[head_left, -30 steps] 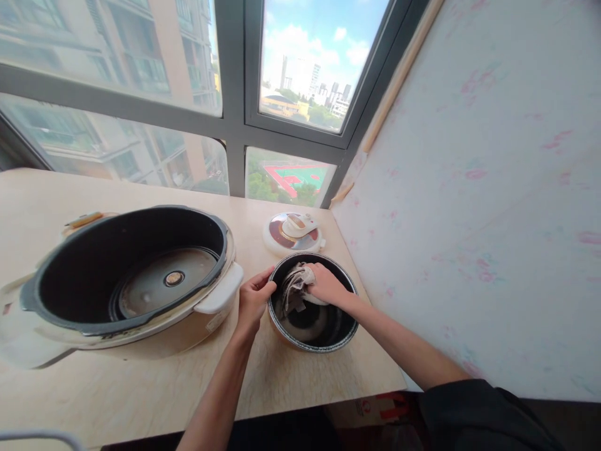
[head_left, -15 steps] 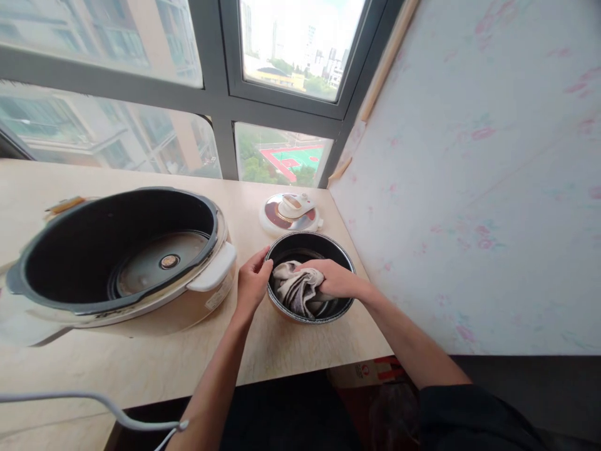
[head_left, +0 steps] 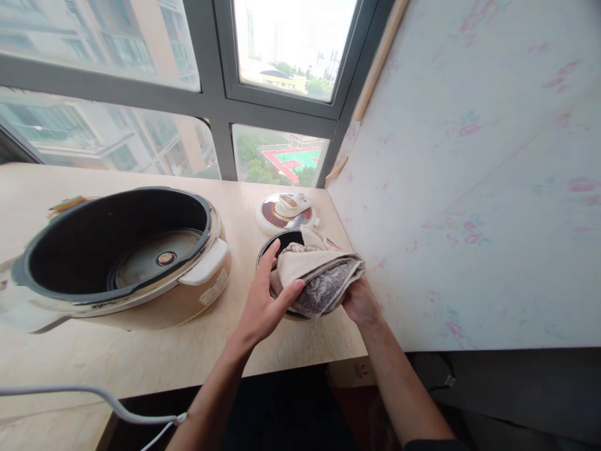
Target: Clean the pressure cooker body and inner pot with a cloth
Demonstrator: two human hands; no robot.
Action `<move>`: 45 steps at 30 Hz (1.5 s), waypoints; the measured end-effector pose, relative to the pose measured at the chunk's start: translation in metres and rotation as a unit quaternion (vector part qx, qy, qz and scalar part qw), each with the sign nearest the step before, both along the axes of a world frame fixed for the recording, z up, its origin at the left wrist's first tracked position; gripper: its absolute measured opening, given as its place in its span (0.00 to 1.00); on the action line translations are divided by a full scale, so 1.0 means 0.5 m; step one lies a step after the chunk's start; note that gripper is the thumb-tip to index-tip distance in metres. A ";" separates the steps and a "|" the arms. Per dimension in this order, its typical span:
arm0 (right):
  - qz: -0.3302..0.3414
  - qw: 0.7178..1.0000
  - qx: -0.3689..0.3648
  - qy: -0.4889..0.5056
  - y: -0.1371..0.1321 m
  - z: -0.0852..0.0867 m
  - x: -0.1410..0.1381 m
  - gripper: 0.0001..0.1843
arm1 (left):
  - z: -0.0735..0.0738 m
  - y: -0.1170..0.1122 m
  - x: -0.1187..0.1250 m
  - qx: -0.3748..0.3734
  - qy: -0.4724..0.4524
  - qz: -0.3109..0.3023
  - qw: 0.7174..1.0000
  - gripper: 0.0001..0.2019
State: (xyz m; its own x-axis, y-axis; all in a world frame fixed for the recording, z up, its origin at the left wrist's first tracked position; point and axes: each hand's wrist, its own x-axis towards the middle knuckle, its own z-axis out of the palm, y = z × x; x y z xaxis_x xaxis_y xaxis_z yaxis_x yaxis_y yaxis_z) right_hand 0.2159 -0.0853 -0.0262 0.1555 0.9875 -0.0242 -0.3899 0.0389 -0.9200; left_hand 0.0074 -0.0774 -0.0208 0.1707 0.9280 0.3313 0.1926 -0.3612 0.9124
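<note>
A beige and grey-patterned cloth (head_left: 323, 282) is raised over the inner pot (head_left: 286, 238), covering most of its mouth. My right hand (head_left: 360, 302) grips the cloth from underneath at its right side; part of its fingers is hidden by the folds. On the left, my left hand (head_left: 267, 300) has thumb and fingers spread, the thumb against the cloth and the fingertips by the pot's left rim. The dark inside of the pot shows only at the upper left.
A large cooker body (head_left: 188, 294) with a dark, open cavity stands on the left of the wooden counter (head_left: 188, 351). Behind the pot lies a round white lid (head_left: 286, 210). A grey cord (head_left: 94, 389) crosses the front left. A papered wall (head_left: 469, 188) borders the right side.
The cloth has come up out of the pot in my right hand and is now spread over it. My left hand has let go of the rim and opened beside the cloth.
</note>
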 end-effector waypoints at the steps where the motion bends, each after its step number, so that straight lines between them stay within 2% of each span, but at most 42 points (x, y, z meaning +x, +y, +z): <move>1: 0.007 1.000 -0.003 0.003 0.000 0.003 -0.004 0.31 | 0.000 -0.001 -0.001 -0.020 0.004 -0.023 1.000 0.43; 3: 0.006 1.000 -0.007 0.000 0.004 0.011 -0.012 0.31 | -0.001 -0.001 -0.003 -0.018 0.037 -0.064 0.997 0.54; 5: -0.010 1.000 -0.018 -0.006 0.009 0.020 -0.021 0.29 | -0.004 -0.001 0.001 0.028 0.097 -0.095 0.990 0.64; 7: -0.009 0.999 -0.030 -0.015 0.016 0.031 -0.027 0.30 | -0.011 0.000 0.009 0.079 0.149 -0.102 0.980 0.67; 9: 0.026 0.999 -0.033 -0.035 0.023 0.041 -0.027 0.29 | -0.018 0.003 0.020 0.105 0.164 -0.084 0.977 0.61; 12: 0.081 0.992 -0.031 -0.096 0.033 0.054 -0.007 0.26 | -0.023 0.011 0.031 0.097 0.116 -0.051 0.987 0.46; 14: 0.085 0.985 -0.044 -0.144 0.039 0.063 0.015 0.27 | -0.019 0.019 0.030 0.050 0.064 -0.022 0.996 0.36; 17: 0.081 0.970 -0.080 -0.216 0.047 0.081 0.045 0.32 | -0.009 0.036 0.022 -0.075 -0.035 0.027 0.996 0.23; 20: 0.091 0.963 -0.076 -0.241 0.050 0.100 0.055 0.33 | -0.004 0.059 0.013 -0.178 -0.137 0.024 0.974 0.25; 23: 0.099 0.968 -0.076 -0.216 0.052 0.116 0.049 0.32 | -0.002 0.075 0.012 -0.210 -0.175 0.040 0.961 0.28; 25: 0.086 0.971 -0.092 -0.205 0.056 0.122 0.044 0.32 | 0.003 0.074 0.015 -0.181 -0.166 0.088 0.965 0.31; 27: 0.054 0.971 -0.106 -0.208 0.061 0.126 0.040 0.32 | 0.012 0.061 0.022 -0.114 -0.131 0.154 0.973 0.33; 29: 0.014 0.970 -0.107 -0.217 0.067 0.128 0.034 0.32 | 0.021 0.043 0.031 -0.045 -0.088 0.194 0.976 0.31; 31: -0.016 0.972 -0.092 -0.215 0.071 0.131 0.024 0.32 | 0.025 0.024 0.043 -0.016 -0.062 0.172 0.983 0.30; 33: -0.023 0.979 -0.071 -0.191 0.072 0.133 0.009 0.33 | 0.025 0.010 0.057 -0.043 -0.053 0.097 0.993 0.33; 36: 0.012 0.990 -0.050 -0.130 0.067 0.130 -0.015 0.33 | 0.018 0.003 0.078 -0.102 -0.085 -0.008 0.991 0.45; 38: 0.041 0.994 -0.045 -0.094 0.063 0.120 -0.030 0.32 | 0.015 0.004 0.089 -0.118 -0.127 -0.045 0.984 0.49; 42: 0.101 0.993 -0.053 -0.043 0.058 0.091 -0.057 0.31 | 0.013 0.008 0.095 -0.172 -0.194 -0.033 0.965 0.47; 45: 0.134 0.988 -0.071 -0.011 0.059 0.076 -0.075 0.34 | 0.012 0.011 0.089 -0.195 -0.239 -0.030 0.951 0.46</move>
State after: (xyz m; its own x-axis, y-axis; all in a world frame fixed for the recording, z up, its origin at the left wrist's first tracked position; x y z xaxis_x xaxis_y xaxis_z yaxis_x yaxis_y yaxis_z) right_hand 0.1784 -0.0556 0.0120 -0.1089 0.9803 -0.1646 -0.3480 -0.1927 -0.9175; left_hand 0.0522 -0.0720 -0.0149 0.1434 0.9895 0.0174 -0.2885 0.0250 0.9572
